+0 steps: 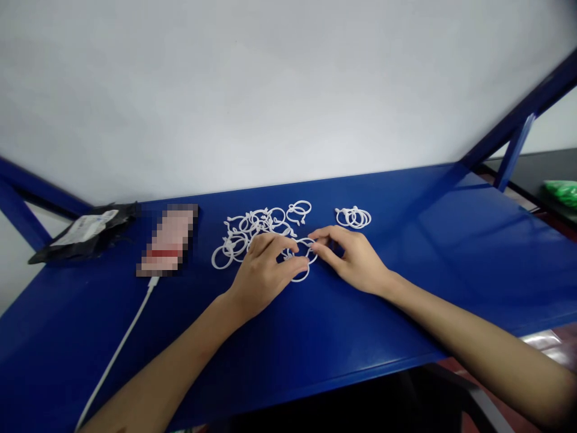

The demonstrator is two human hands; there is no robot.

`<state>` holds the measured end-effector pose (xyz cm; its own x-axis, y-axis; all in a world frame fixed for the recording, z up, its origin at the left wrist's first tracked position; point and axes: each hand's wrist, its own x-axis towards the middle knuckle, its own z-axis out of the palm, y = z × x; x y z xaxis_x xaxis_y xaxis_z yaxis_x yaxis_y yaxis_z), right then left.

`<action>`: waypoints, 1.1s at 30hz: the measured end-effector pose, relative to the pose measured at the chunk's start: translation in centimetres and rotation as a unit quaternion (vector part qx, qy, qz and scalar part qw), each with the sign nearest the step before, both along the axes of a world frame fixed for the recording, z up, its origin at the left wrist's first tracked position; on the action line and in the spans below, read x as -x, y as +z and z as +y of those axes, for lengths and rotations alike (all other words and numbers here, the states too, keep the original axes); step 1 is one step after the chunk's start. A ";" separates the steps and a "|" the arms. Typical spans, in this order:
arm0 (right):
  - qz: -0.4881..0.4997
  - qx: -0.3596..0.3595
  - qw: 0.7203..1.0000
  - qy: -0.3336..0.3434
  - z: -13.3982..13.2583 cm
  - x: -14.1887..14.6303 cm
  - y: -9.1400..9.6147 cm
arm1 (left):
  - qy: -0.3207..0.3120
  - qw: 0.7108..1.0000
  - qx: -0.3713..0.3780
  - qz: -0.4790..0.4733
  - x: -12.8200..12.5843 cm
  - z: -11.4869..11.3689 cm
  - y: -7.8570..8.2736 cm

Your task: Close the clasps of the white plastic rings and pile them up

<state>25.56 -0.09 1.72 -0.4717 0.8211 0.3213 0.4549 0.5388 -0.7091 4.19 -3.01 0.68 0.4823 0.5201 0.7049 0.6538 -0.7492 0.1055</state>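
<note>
A loose heap of several white plastic rings [252, 231] lies on the blue table [315, 337]. My left hand [264, 273] rests at the heap's near edge, fingers curled and pinched on a white ring [301, 264]. My right hand [349, 255] meets it from the right, fingertips pinching the same cluster of rings. A small separate stack of white rings [354, 217] lies just beyond my right hand.
A blurred pink phone-like object [167, 239] with a white cable [117, 352] lies to the left. A black packet [85, 231] sits at the far left. Blue frame bars [514, 129] rise at the right. A green item [562, 191] lies on a dark surface beyond.
</note>
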 end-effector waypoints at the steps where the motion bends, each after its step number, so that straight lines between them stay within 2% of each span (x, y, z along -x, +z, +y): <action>1: 0.009 0.007 1.000 0.001 -0.1 0.0 0.0 | -0.004 1.000 0.003 0.002 0.0 0.0 0.0; 4: 0.020 0.005 1.000 0.002 -0.1 0.1 -0.2 | -0.003 1.000 0.018 0.018 0.1 0.0 -0.1; 11: 0.001 -0.047 0.999 -0.008 0.1 0.0 0.1 | 0.063 0.994 0.083 0.037 0.7 0.6 -1.0; 16: 0.009 -0.049 0.999 -0.012 0.0 -0.1 0.4 | 0.060 0.993 0.096 0.031 0.7 0.6 -0.9; 21: 0.034 -0.011 0.999 -0.015 -0.3 -0.1 0.3 | 0.015 0.996 0.087 0.013 0.4 0.2 -0.4; 25: 0.040 0.001 0.999 0.005 -0.6 0.0 0.2 | 0.005 0.998 0.059 0.010 0.3 0.1 -0.3; 33: -0.003 -0.054 0.997 0.055 -0.5 -0.1 0.1 | 0.038 0.999 0.011 0.010 0.3 0.2 -0.1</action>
<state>25.65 -0.60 1.82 -0.5587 0.7253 0.4022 0.3935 0.6588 -0.6412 3.91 -2.81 0.62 0.4546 0.5714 0.6832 0.7106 -0.6952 0.1086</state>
